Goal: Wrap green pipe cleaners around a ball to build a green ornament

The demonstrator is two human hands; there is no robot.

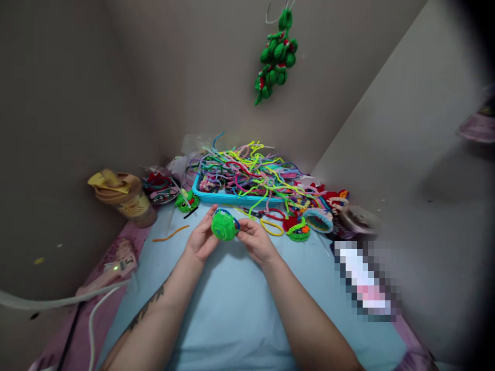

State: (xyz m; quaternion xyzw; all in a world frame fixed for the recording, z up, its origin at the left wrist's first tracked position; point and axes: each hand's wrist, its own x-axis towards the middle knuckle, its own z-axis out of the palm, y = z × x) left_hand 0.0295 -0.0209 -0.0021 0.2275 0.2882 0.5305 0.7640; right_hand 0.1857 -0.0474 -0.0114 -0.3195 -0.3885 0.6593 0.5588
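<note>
Both of my hands hold a small round green pipe-cleaner piece [224, 226] with a blue rim, above a light blue table [232, 299]. My left hand [201, 238] grips it from the left with the thumb over its top. My right hand [256, 241] pinches its right side with the fingertips. Just behind it stands a blue tray [216, 197] heaped with several coloured pipe cleaners [251, 172].
A tan lidded cup [124, 198] and a pink glue gun [116, 265] with white cables lie at the left. Finished fuzzy pieces [297, 229] and a round tin [358, 219] sit at the right. A green fuzzy ornament [276, 56] hangs on the wall. A loose orange pipe cleaner [170, 234] lies near my left hand.
</note>
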